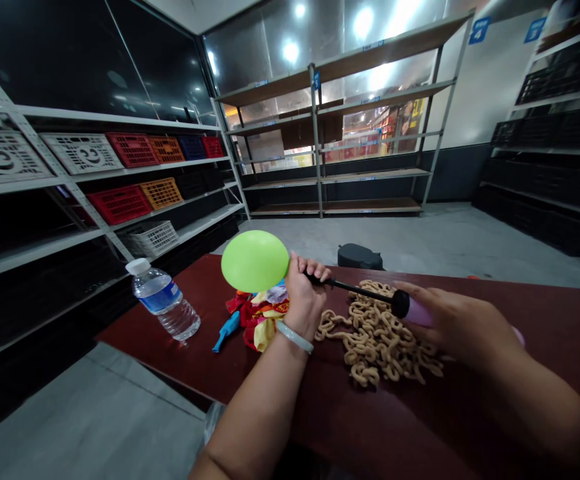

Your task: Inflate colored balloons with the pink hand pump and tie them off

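Note:
My left hand point(304, 287) is closed round the black nozzle end of a balloon pump, pinching the neck of a partly inflated lime-green balloon point(255, 261) against it. The balloon points away to the left. My right hand point(450, 320) grips the purple barrel of the balloon pump point(370, 292), whose black rod is drawn out between the two hands. Below the left hand lies a pile of limp balloons point(260, 313) in red, yellow, blue and other colours. A heap of tan twisted rope or chain-like loops point(387, 340) rests on the table beneath the pump.
A water bottle point(165, 300) with a white cap stands at the left of the dark red table point(350, 420). A dark stool-like object point(360, 256) is behind the far edge. Metal shelves point(320, 180) line the back wall, and coloured crates point(120, 203) fill the left racks.

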Tool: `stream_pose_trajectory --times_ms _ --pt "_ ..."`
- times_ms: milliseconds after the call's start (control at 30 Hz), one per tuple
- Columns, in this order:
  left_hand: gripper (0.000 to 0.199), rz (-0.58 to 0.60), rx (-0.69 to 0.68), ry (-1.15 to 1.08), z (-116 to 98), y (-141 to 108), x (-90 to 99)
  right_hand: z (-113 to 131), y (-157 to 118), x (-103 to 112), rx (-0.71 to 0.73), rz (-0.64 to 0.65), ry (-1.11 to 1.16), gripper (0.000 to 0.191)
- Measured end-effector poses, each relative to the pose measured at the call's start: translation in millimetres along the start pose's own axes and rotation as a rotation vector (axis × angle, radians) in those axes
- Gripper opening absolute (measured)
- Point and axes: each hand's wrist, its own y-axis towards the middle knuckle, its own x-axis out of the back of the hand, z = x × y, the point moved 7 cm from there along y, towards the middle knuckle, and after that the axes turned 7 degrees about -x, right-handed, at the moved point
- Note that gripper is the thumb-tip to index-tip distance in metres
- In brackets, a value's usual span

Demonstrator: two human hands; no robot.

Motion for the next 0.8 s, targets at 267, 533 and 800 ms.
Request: stream_pose_trajectory --times_ms 267,533,800 --pt "0.044 -0.064 0.036 -0.086 28.5 -12.2 9.5 0.1 0.7 5.7 -0.046 -0.075 -0.260 0.040" --pt "0.044 0.086 0.202 -0.042 75.6 -59.7 -10.6 39.9 -2.5 16.4 -0.109 -0.076 -0.160 0.036" --pt "0.049 0.080 0.146 0.053 48.7 -40.3 -14.7 37.7 0.2 7.9 -0.116 -0.051 -0.042 0.048"
